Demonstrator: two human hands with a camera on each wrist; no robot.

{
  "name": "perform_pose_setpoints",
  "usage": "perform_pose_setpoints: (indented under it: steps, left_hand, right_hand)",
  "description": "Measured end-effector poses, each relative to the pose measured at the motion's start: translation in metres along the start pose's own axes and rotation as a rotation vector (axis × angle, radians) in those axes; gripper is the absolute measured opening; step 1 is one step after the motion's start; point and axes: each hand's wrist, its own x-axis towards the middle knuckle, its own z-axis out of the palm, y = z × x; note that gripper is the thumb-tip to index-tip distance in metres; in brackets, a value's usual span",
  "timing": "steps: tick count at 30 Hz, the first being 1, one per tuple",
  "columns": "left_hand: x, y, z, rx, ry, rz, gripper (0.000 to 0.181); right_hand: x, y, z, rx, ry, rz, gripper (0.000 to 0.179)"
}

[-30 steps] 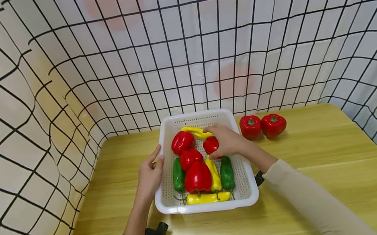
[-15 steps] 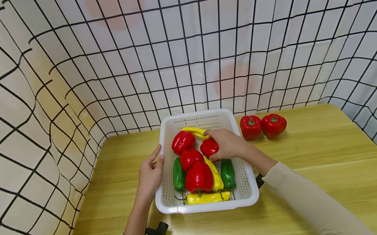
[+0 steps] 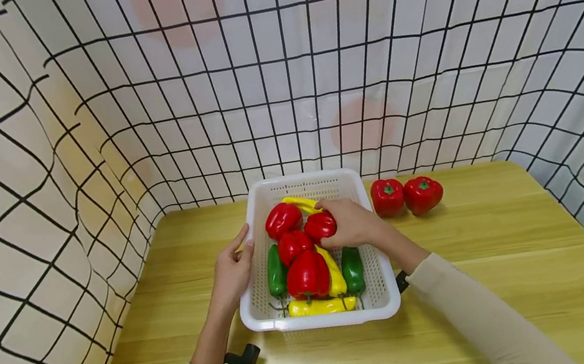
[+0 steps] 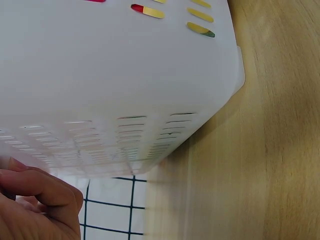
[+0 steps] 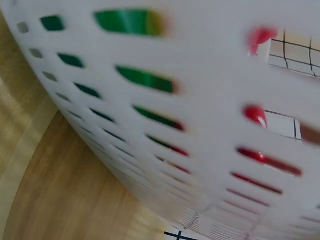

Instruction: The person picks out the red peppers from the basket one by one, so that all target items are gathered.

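Note:
A white perforated plastic basket (image 3: 321, 321) sits on the table, its wall (image 4: 100, 70) filling much of the left wrist view. My left hand (image 3: 233, 269) holds its left rim. Inside, my right hand (image 3: 351, 221) grips a small red bell pepper (image 3: 319, 226) from the right side. That pepper lies beside other red bell peppers (image 3: 307, 275). Also in the basket are long yellow peppers (image 3: 322, 306) and two green peppers (image 3: 353, 270). From the right wrist, the basket's wall (image 5: 210, 80) hides most of the right hand.
Two red bell peppers (image 3: 387, 197) stand on the wooden table (image 3: 507, 257) behind and right of the basket. A white cloth with a black grid (image 3: 304, 73) encloses the back and both sides.
My right hand has shifted the red bell pepper leftward inside the basket, toward the other red ones. The yellow pepper in the middle has tilted slightly. My left hand stays at the rim.

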Motion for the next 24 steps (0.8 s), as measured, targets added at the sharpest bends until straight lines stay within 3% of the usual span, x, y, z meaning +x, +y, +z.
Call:
perform_pose_setpoints:
  steps: [7, 24]
  left_hand:
    - [0.0001, 0.0011, 0.0005, -0.005, -0.004, -0.006, 0.047]
    - [-0.002, 0.0022, -0.0003, 0.004, -0.002, -0.014, 0.047]
  right_hand:
    - [-0.0016, 0.0002, -0.0019, -0.001, 0.046, -0.019, 0.065]
    - [-0.0072, 0.0038, -0.0028, 0.177, 0.118, -0.033, 0.079]
